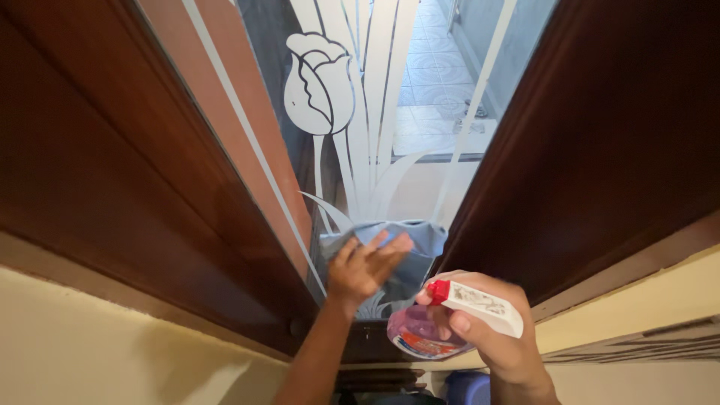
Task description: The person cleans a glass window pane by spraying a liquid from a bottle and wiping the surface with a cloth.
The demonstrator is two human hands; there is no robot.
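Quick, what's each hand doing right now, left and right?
Left hand: open, palm pressing a blue cloth flat against the glass panel.
Right hand: closed around a spray bottle.

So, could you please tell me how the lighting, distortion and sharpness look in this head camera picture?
Head view: strong wide-angle distortion splays the dark wooden door frame outward; daylight through the frosted glass panel is bright while the wood stays dim; a soft sheen lies on the left frame; the left hand on the blue cloth looks slightly blurred; the right hand and spray bottle are sharper.
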